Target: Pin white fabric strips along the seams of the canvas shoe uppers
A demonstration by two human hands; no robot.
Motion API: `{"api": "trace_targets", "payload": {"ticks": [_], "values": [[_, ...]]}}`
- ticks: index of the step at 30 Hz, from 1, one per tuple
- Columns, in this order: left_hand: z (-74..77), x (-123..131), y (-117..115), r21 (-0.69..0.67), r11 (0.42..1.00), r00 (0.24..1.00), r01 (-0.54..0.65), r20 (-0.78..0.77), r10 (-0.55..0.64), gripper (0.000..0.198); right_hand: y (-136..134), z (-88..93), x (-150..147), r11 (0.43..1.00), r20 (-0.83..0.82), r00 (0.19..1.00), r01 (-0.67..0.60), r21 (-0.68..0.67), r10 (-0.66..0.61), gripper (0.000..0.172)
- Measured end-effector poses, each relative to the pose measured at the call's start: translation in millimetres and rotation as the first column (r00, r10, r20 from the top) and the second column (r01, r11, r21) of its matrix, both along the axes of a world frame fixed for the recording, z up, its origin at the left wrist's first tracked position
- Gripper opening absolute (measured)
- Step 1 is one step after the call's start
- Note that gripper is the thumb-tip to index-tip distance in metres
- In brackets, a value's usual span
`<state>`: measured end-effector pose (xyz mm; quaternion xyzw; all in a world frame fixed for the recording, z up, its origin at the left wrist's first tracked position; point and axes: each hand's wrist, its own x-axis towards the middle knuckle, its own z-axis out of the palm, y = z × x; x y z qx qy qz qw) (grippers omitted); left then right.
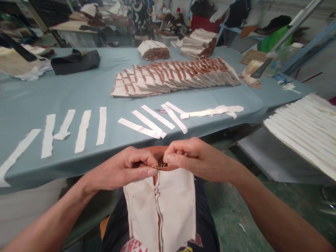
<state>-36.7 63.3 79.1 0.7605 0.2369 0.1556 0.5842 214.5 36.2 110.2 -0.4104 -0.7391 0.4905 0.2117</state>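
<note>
Over my lap I hold a cream fabric piece (168,203) with a brown edge at its top and a seam down its middle. My left hand (126,168) pinches the top edge from the left, fingers closed. My right hand (191,157) pinches the same edge from the right, thumb and fingers pressed together. The two hands almost touch. The cloth hangs down below them.
A blue-grey table (52,101) lies ahead with white fabric strips (84,129) near its front edge, more strips (154,120) at centre, and an overlapping row of cream-and-brown pieces (178,75). Stacks (198,42) stand farther back. White slats (307,129) lie at right.
</note>
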Motion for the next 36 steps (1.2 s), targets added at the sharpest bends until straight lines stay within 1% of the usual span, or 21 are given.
{"api": "trace_targets", "payload": {"ticks": [3, 4, 6, 9, 11, 13, 16, 18, 19, 21, 23, 26, 30, 34, 36], "values": [[0.0, -3.3, 1.2, -0.059, 0.998, 1.0, 0.021, -0.003, -0.021, 0.016, -8.4, -5.3, -9.5, 0.988, 0.055, 0.996, 0.06, 0.141, -0.068, 0.011], [-0.4, -4.6, 1.1, -0.08, 0.997, 1.0, 0.022, -0.007, -0.023, 0.016, -11.0, -8.3, -12.2, 0.977, 0.055, 0.995, 0.067, 0.201, -0.08, 0.01], [-1.4, -7.5, 0.4, -0.102, 0.994, 0.999, 0.027, -0.023, -0.029, 0.017, -15.4, -14.0, -16.3, 0.938, 0.063, 0.995, 0.051, 0.343, -0.077, 0.009], [-2.8, -10.8, -0.5, -0.078, 0.997, 0.999, 0.027, -0.037, -0.03, 0.021, -19.2, -20.3, -19.7, 0.85, 0.105, 0.993, -0.004, 0.527, -0.06, 0.009], [-3.1, -11.9, -0.8, -0.054, 0.998, 0.999, 0.023, -0.038, -0.025, 0.024, -20.8, -23.4, -21.2, 0.796, 0.156, 0.984, -0.03, 0.605, -0.082, 0.008], [-2.7, -12.0, -1.2, -0.039, 0.999, 0.999, 0.011, -0.033, -0.013, 0.026, -22.1, -26.5, -22.8, 0.744, 0.204, 0.97, -0.04, 0.667, -0.131, 0.008], [-1.4, -11.2, -3.4, -0.008, 1.0, 0.999, -0.027, -0.038, 0.027, 0.028, -24.3, -29.7, -25.1, 0.647, 0.231, 0.956, -0.062, 0.76, -0.181, 0.019], [-0.8, -10.7, -5.8, 0.007, 0.998, 0.998, -0.055, -0.042, 0.055, 0.032, -25.9, -29.3, -26.0, 0.588, 0.244, 0.952, -0.092, 0.803, -0.184, 0.027], [-0.8, -10.6, -7.1, 0.005, 0.998, 0.997, -0.068, -0.04, 0.069, 0.033, -26.7, -28.3, -26.1, 0.568, 0.254, 0.95, -0.11, 0.816, -0.181, 0.029], [-1.6, -10.5, -9.6, -0.024, 0.995, 0.995, -0.099, -0.036, 0.098, 0.036, -28.4, -25.3, -25.9, 0.549, 0.281, 0.944, -0.144, 0.823, -0.174, 0.029], [-2.8, -10.1, -11.7, -0.067, 0.99, 0.992, -0.123, -0.04, 0.121, 0.038, -29.9, -22.5, -25.4, 0.544, 0.313, 0.935, -0.177, 0.82, -0.169, 0.03], [-3.8, -8.1, -14.0, -0.097, 0.985, 0.99, -0.14, -0.043, 0.137, 0.039, -32.2, -20.6, -25.8, 0.528, 0.347, 0.918, -0.202, 0.825, -0.19, 0.032], [-3.0, -4.0, -15.8, -0.088, 0.984, 0.988, -0.155, -0.029, 0.153, 0.036, -35.4, -20.8, -30.3, 0.511, 0.345, 0.899, -0.17, 0.843, -0.269, 0.032], [-3.0, -0.5, -17.6, -0.053, 0.989, 0.99, -0.136, -0.045, 0.134, 0.03, -36.9, -22.6, -35.5, 0.487, 0.306, 0.886, -0.108, 0.867, -0.348, 0.031], [-4.1, 1.1, -19.1, -0.052, 0.99, 0.991, -0.128, -0.057, 0.125, 0.026, -36.1, -24.2, -36.1, 0.481, 0.286, 0.886, -0.083, 0.873, -0.365, 0.03]]}}
